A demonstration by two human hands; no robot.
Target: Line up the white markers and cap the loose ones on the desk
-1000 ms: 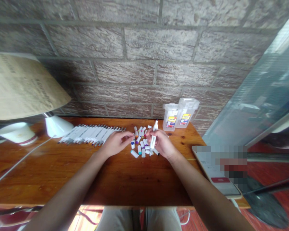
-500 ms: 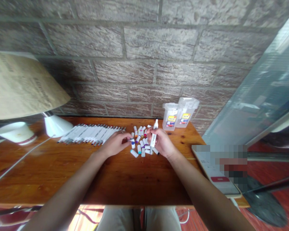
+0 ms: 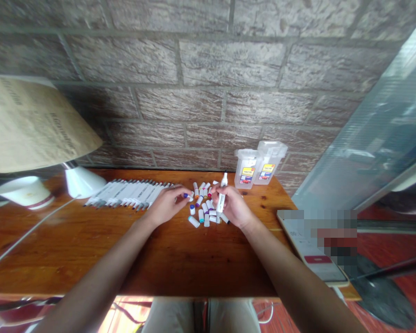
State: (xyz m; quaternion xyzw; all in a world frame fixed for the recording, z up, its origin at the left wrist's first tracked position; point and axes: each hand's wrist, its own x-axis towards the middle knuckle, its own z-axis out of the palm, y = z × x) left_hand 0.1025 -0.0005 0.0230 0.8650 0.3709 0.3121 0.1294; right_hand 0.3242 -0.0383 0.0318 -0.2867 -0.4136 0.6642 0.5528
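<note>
My right hand [image 3: 233, 203] is closed around a white marker [image 3: 221, 203], held nearly upright with its uncapped tip pointing up and its grey end down. Between the fingertips of my left hand [image 3: 167, 203] is a white marker cap [image 3: 190, 197] with a blue-purple end. Below and between both hands lies a loose group of marker caps [image 3: 193, 222], white with coloured ends in purple, teal, orange and red. Left of my left hand, a row of white markers [image 3: 126, 193] lies side by side, its right end partly hidden by that hand.
Two clear plastic cases [image 3: 247, 169] stand against the brick wall [image 3: 201, 106]. A lamp [image 3: 81, 180] and a paper cup [image 3: 24, 192] are at the left, with a white cord [image 3: 34, 229] across the wooden table [image 3: 194, 259]. A tablet [image 3: 308, 249] lies at the right edge.
My left fingers have picked up a cap from the group and lifted it slightly. The right hand holds the marker in nearly the same place.
</note>
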